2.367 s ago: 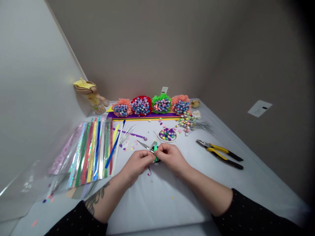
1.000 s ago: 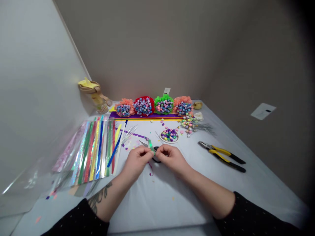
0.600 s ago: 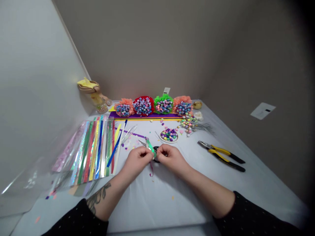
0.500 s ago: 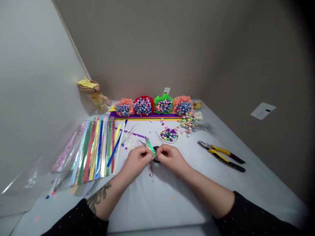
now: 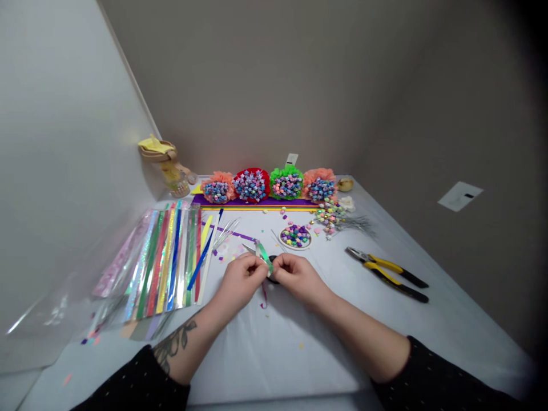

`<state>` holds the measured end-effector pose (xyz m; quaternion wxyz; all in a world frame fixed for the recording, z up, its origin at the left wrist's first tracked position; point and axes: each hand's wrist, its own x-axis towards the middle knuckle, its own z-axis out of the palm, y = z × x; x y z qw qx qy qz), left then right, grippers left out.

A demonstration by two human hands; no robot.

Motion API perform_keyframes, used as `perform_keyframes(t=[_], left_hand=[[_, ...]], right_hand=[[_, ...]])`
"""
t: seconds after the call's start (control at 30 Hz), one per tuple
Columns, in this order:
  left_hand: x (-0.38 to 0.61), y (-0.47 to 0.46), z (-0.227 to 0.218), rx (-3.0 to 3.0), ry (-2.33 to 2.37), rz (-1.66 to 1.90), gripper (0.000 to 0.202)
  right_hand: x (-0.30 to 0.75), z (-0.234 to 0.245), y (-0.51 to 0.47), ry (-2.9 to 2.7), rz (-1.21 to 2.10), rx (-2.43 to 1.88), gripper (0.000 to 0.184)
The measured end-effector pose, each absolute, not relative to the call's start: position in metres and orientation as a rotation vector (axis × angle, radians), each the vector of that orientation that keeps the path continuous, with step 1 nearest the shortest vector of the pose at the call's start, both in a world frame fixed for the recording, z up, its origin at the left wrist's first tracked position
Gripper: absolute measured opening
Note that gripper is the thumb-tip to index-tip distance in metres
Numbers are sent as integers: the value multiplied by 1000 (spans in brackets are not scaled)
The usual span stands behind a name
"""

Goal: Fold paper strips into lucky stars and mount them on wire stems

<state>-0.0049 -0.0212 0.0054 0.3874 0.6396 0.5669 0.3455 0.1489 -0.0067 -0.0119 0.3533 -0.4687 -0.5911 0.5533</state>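
The left hand (image 5: 242, 281) and right hand (image 5: 298, 278) pinch one green foil strip (image 5: 264, 255) between them, clamped together and almost touching. One pair of scissors (image 5: 252, 249) lies on the desk (image 5: 291, 348) just under the grip. Ahead stand four paper bouquets (image 5: 251, 185) of folded stars and one round dish (image 5: 295, 236); rightward lies one pair of yellow-handled pliers (image 5: 385, 275).

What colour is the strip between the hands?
The strip between the left hand and right hand is shiny green, seen best in the head view.
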Motion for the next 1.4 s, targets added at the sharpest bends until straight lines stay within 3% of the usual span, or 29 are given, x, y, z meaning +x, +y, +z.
perform_keyframes(t=[0.83,1.4], left_hand=[[-8,-21,8,1800,1370,862,19],[-11,-16,5,1384,1192,816,16]], right_hand=[[152,-8,-9,-1351,1625,-1185,9],[154,-13,-6,-1425,1497,-1117,11]])
